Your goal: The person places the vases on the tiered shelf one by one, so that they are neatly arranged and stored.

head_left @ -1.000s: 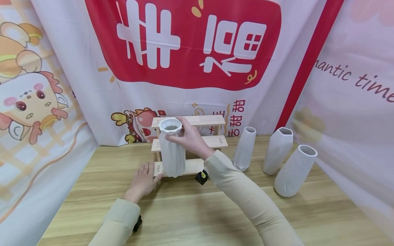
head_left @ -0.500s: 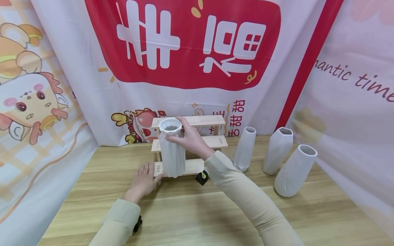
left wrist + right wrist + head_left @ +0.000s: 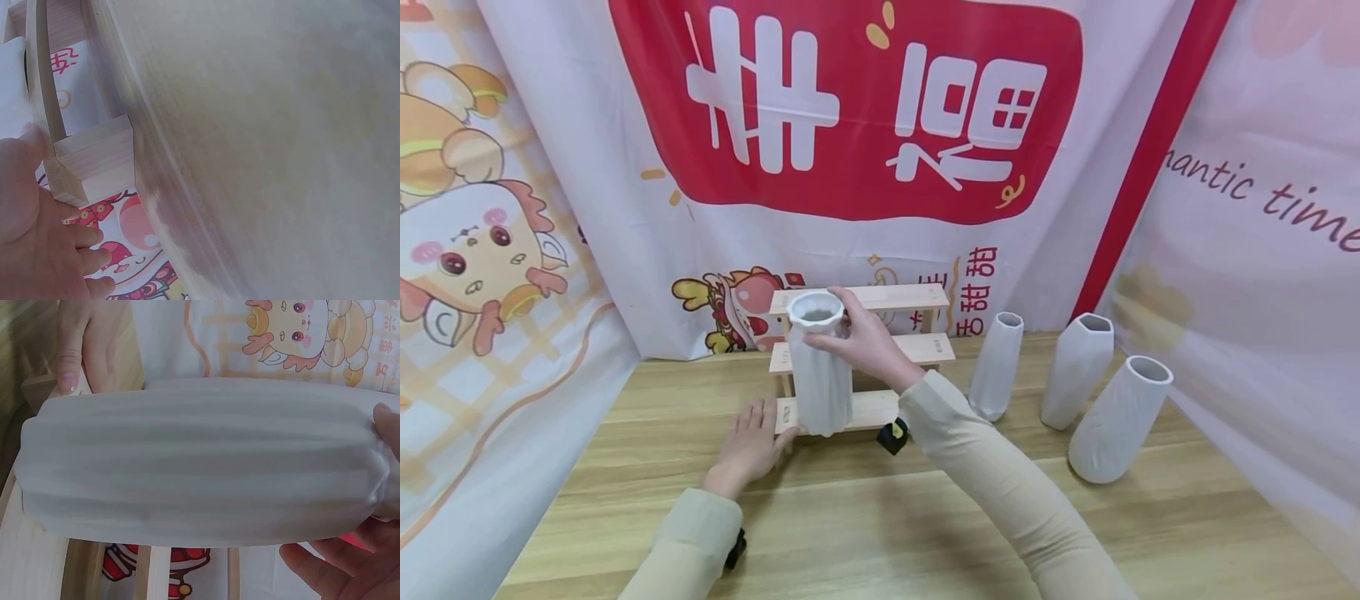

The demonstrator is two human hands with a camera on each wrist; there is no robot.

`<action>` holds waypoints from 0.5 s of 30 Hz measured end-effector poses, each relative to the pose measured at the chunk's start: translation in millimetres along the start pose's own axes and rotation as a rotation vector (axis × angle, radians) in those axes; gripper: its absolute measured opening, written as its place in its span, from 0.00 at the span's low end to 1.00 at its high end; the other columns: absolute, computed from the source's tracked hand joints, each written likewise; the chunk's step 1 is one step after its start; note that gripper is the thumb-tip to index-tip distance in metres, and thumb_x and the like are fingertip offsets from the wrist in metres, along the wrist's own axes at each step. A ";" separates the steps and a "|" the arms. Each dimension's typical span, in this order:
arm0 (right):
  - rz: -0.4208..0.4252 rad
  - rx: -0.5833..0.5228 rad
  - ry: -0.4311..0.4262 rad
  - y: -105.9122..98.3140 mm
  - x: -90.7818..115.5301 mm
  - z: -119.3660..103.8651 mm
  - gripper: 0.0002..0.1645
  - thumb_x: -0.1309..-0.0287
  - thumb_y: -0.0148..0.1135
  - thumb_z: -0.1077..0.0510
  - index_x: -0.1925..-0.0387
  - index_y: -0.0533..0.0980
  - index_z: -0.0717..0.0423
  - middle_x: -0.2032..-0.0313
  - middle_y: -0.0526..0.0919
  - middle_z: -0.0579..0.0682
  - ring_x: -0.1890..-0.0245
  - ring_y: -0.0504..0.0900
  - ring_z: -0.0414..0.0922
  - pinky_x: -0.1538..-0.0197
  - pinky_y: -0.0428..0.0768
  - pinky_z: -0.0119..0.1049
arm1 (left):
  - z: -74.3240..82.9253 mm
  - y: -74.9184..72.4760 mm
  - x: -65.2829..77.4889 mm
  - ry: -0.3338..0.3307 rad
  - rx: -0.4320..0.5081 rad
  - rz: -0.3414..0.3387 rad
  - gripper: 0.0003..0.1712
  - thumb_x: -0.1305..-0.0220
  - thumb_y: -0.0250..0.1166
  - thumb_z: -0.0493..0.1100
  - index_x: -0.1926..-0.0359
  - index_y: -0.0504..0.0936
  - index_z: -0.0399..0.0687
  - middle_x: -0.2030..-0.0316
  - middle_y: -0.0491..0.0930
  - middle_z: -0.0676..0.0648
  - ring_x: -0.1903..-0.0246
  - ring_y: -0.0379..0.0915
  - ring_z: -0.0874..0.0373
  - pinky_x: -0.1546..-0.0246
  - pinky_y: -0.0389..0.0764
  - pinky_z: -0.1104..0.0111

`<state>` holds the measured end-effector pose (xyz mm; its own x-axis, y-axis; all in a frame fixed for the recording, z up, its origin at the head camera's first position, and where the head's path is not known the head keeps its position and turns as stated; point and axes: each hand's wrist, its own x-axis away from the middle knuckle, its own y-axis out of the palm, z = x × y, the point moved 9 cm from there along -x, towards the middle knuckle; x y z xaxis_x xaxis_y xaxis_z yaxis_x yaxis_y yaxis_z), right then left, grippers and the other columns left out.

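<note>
A white fluted vase (image 3: 822, 379) with a wavy rim stands upright at the left end of the lowest shelf board. Near its top, my right hand (image 3: 867, 337) grips it, the thumb in front and the fingers round the far side. The vase's ribbed side fills much of the right wrist view. The pale wooden three-tier shelf (image 3: 880, 407) is partly hidden by the vase and right arm. Beside the lowest tier's left end rests my left hand (image 3: 747, 442), its fingers nearly straight; the thumb touches the board's corner, close to the vase's base.
To the right stand a slim white vase (image 3: 997, 368), a faceted white vase (image 3: 1077, 371) and a rounded white vase (image 3: 1118, 421) on the wood-grain table (image 3: 850, 533). A small black-and-yellow object (image 3: 892, 435) is by the right cuff. Printed cloth (image 3: 850, 242) hangs behind.
</note>
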<state>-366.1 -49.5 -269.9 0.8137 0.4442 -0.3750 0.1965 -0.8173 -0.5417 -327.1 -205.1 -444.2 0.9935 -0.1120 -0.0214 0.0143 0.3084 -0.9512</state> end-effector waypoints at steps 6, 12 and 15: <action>-0.015 -0.001 0.021 -1.4 2.0 2.3 0.48 0.51 0.68 0.45 0.33 0.55 0.48 0.46 0.73 0.50 0.47 0.72 0.46 0.53 0.76 0.40 | 0.9 -0.6 0.7 -0.004 0.008 -0.002 0.41 0.29 0.43 0.55 0.32 0.43 0.26 0.35 0.43 0.25 0.36 0.36 0.31 0.38 0.40 0.44; -0.025 -0.033 0.014 -5.3 4.4 1.5 0.48 0.52 0.69 0.46 0.33 0.55 0.47 0.44 0.71 0.48 0.45 0.71 0.46 0.53 0.77 0.40 | 3.2 -2.2 1.8 0.000 0.010 -0.003 0.41 0.29 0.44 0.54 0.33 0.43 0.25 0.35 0.44 0.24 0.36 0.37 0.31 0.38 0.39 0.43; -0.035 -0.039 0.028 -8.2 5.7 3.6 0.49 0.53 0.69 0.45 0.32 0.55 0.46 0.42 0.70 0.49 0.43 0.70 0.48 0.52 0.77 0.41 | 3.4 -1.7 1.8 0.000 0.012 -0.007 0.41 0.29 0.44 0.55 0.33 0.43 0.25 0.35 0.44 0.24 0.36 0.37 0.31 0.38 0.40 0.44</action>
<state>-365.0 -38.9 -270.3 0.8209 0.4629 -0.3344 0.2460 -0.8151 -0.5245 -325.0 -202.6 -441.5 0.9934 -0.1142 -0.0146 0.0227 0.3185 -0.9476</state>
